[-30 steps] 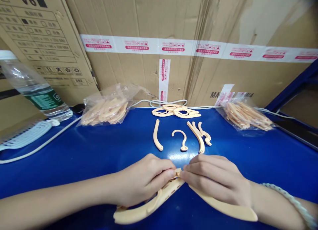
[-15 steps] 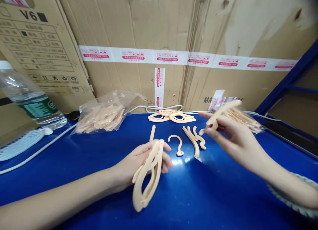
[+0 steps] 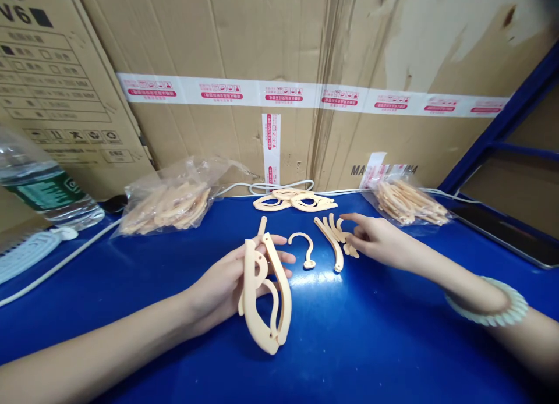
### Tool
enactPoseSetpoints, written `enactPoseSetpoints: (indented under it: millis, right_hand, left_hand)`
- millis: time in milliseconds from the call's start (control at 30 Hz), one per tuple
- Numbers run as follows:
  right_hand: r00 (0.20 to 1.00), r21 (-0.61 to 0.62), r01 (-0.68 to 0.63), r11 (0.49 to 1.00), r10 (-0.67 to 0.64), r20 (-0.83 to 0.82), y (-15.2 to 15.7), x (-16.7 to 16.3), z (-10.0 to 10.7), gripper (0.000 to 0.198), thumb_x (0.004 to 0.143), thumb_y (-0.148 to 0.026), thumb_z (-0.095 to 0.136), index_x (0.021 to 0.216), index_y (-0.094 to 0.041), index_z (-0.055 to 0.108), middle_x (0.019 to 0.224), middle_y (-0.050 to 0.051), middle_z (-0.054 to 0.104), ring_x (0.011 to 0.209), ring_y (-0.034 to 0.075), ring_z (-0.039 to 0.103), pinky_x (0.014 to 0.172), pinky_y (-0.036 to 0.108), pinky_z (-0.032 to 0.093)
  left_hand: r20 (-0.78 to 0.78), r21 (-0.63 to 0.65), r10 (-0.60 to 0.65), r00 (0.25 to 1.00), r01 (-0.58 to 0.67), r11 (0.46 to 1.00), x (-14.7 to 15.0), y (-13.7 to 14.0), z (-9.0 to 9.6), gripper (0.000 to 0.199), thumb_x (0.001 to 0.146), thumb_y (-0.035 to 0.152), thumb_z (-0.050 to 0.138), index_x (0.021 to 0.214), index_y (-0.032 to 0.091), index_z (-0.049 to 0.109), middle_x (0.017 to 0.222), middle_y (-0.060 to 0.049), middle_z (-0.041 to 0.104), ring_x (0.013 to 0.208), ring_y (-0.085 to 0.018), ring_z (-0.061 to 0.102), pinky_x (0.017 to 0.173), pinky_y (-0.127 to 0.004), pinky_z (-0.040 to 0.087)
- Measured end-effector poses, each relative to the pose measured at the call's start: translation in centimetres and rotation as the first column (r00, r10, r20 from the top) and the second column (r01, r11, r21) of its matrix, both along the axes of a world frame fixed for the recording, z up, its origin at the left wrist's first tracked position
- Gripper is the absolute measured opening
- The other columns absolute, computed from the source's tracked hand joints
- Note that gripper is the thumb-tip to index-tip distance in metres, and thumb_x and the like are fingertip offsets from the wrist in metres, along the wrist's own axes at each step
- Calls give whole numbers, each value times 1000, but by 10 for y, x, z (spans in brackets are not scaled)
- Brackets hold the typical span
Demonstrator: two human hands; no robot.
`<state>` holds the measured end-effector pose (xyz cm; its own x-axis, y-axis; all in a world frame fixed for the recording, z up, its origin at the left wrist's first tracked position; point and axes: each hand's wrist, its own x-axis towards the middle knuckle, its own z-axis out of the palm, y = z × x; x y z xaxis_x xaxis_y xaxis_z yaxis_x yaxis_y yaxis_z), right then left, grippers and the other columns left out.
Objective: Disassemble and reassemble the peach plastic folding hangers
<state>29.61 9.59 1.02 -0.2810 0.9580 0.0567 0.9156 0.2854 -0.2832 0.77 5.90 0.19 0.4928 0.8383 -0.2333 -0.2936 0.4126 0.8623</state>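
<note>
My left hand [image 3: 231,279] grips a folded cream plastic hanger body [image 3: 264,296], held upright above the blue table [image 3: 131,287]. My right hand [image 3: 375,241] reaches out low over the table, fingers spread, its fingertips touching a small group of cream curved arm pieces [image 3: 336,238]. A loose cream hook [image 3: 303,247] lies between the two hands. A straight cream piece [image 3: 262,224] pokes out just behind my left fingers. Several more cream hanger parts [image 3: 294,200] are stacked at the table's back edge.
Two clear bags of cream parts lie at the back: one on the left [image 3: 168,200], one on the right [image 3: 408,200]. A water bottle [image 3: 41,185] lies at far left beside a white cable [image 3: 52,264]. Cardboard boxes [image 3: 279,72] wall the back. A blue rack frame [image 3: 502,124] stands on the right.
The joined hanger was split: my left hand lifted the folded body upright, and my right hand carried a cream piece away, set it down and now touches the arm pieces on the table.
</note>
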Motion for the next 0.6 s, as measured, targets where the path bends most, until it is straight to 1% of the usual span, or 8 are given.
enactPoseSetpoints:
  millis: [67,133,200,233,333,400,433,600]
  right_hand:
    - [991,79,33,996,-43,127,-5,-1,2,43,92,-31,45,128,-8,52,57,3,60,51,21,56,49,29,35]
    - [992,202,-14,979,-12,125,-17,-10,5,39,94,-32,45,127,-11,52,67,6,64,59,23,60,51,30,39]
    - [978,327,-201,923,206,20,-35,-27,8,32,96,-27,44,124,-14,51,85,10,66,73,22,62,60,31,45]
    - [933,399,-328,856,359,-4,-45,-38,8,28,96,-24,44,122,-15,53,92,11,65,79,22,61,65,31,47]
    - [711,495,-660,565,682,170,-70,-66,2,21,98,-16,44,110,-14,61,93,9,66,80,20,59,69,33,45]
    - [604,458,-760,461,760,238,-80,-77,-7,25,99,-14,41,108,-14,64,99,8,67,84,20,58,74,34,44]
    - [592,436,-773,462,772,231,-82,-79,-11,25,99,-13,41,108,-13,64,102,8,67,86,20,57,76,35,44]
    - [660,347,-728,591,742,120,-79,-79,-20,24,101,-14,40,107,-13,63,98,8,64,86,19,54,77,33,44]
  left_hand:
    - [27,-11,8,1000,-7,1000,0,-1,0,27,98,31,47,110,16,67,103,-12,71,89,-22,69,79,-33,56]
    - [52,-31,18,999,-16,999,0,-1,-1,30,99,32,44,110,15,67,103,-13,71,90,-23,69,80,-33,56]
    - [70,-47,30,997,-27,999,-1,-1,-3,32,100,31,42,108,14,68,103,-13,72,91,-23,69,80,-33,57]
    - [76,-52,36,996,-32,998,0,-1,-4,31,100,29,42,108,14,68,103,-12,72,91,-22,69,80,-33,57]
    - [69,-71,65,995,-60,996,1,-1,-6,30,99,28,43,106,13,69,101,-11,73,87,-21,70,78,-31,58]
    - [54,-88,96,994,-91,992,2,-1,-5,32,100,32,43,107,12,68,100,-12,73,86,-21,70,75,-30,58]
    - [57,-99,112,992,-106,989,2,-2,-4,36,101,35,41,107,12,67,99,-12,73,87,-21,70,76,-31,58]
    - [125,-143,145,982,-126,982,5,-4,1,62,100,55,22,109,9,64,104,-17,72,95,-25,69,86,-38,55]
